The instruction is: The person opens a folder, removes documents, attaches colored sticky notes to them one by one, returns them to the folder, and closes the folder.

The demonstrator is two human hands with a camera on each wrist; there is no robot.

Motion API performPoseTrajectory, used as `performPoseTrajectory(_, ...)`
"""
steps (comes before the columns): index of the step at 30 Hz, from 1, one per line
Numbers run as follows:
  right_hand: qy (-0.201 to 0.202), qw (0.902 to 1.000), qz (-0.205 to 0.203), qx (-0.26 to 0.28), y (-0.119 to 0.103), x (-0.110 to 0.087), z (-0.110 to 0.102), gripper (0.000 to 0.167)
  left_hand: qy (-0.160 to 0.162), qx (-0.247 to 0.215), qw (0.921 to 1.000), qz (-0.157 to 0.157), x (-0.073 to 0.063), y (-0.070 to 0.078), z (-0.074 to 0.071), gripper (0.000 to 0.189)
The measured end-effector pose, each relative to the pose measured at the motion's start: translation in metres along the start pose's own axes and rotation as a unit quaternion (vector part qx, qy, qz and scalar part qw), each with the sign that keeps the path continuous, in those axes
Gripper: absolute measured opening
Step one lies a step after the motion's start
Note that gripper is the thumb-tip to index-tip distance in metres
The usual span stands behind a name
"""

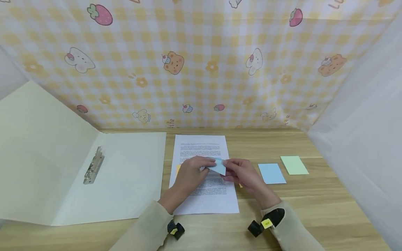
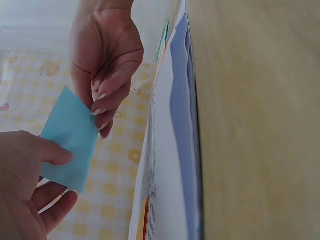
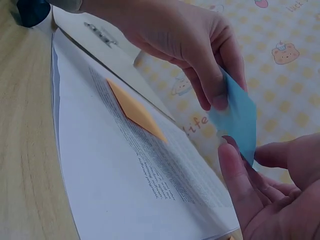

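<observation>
A light-blue paper piece (image 1: 218,167), with a slanted edge, is held up over a stack of printed sheets (image 1: 205,205). My left hand (image 1: 190,172) pinches one side of it, thumb on top, as the left wrist view shows on the blue paper (image 2: 70,140). At its other side, my right hand (image 1: 243,174) grips the edge between thumb and fingers. An orange folded paper (image 3: 137,112) lies on the printed text near the left hand. A second bit of orange shows by the right hand, mostly hidden.
An open white folder (image 1: 135,167) with a metal clip (image 1: 94,165) lies on the left. To the right are a blue square paper (image 1: 272,173) and a green square paper (image 1: 294,165). A checked curtain (image 1: 201,87) hangs behind the wooden table (image 1: 329,216).
</observation>
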State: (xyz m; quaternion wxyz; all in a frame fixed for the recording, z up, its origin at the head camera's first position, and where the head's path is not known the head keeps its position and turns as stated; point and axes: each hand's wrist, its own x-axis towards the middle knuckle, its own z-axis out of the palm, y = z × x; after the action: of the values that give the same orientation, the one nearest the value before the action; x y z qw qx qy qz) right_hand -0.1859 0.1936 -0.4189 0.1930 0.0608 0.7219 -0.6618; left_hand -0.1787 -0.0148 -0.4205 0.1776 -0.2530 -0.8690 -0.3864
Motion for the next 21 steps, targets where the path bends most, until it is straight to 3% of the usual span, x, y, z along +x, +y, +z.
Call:
performPoseTrajectory(6,0.022,0.9992,-0.021,-0.026,-0.002,0.003,0.002,0.036,-0.031,-0.017,0.9993,-0.012,-0.002,0.000,-0.004,0.026)
performPoseTrajectory(10,0.041,0.9968,-0.033,-0.060,-0.003,0.006,0.002,0.032,-0.022,-0.041,0.9940,-0.098,0.001,0.000,-0.007,0.027)
performPoseTrajectory(14,0.051,0.9940,-0.038,-0.090,-0.004,0.010,0.002,0.031,-0.028,-0.053,0.9784,-0.198,0.011,-0.008,-0.009,0.022)
performPoseTrajectory(17,0.052,0.9923,-0.038,-0.106,-0.005,0.014,0.003,0.031,-0.055,-0.053,0.9704,-0.229,0.019,-0.015,-0.010,0.018)
performPoseTrajectory(21,0.048,0.9914,-0.037,-0.116,-0.008,0.020,0.004,0.031,-0.081,-0.047,0.9688,-0.229,0.029,-0.024,-0.011,0.012)
